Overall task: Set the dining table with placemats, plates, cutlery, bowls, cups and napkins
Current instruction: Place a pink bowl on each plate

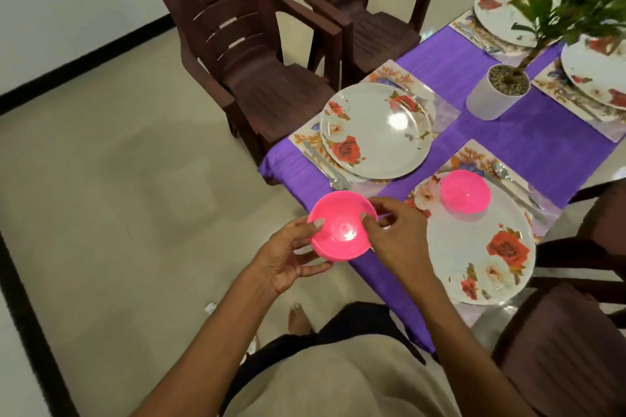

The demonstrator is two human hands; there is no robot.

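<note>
I have a round pink plastic bowl [342, 226] held between both hands just off the near corner of the purple-clothed table [528, 142], my left hand [291, 257] curled under its left rim with the thumb on top and my right hand [396, 234] pinching its right rim. A second pink plastic bowl [464, 192] sits on the nearest white rose-patterned plate [484, 257]. The next rose-patterned plate [376, 130] carries no bowl, with a spoon [325, 169] beside it on its floral placemat [305, 139].

head view: single wide-angle camera, worn at head height | faces forward and steeply down over the corner of the purple-clothed dining table [501, 145] | near: forearms, close below the lens | far: two brown plastic armchairs [257, 54] | no second view, no overlap
</note>
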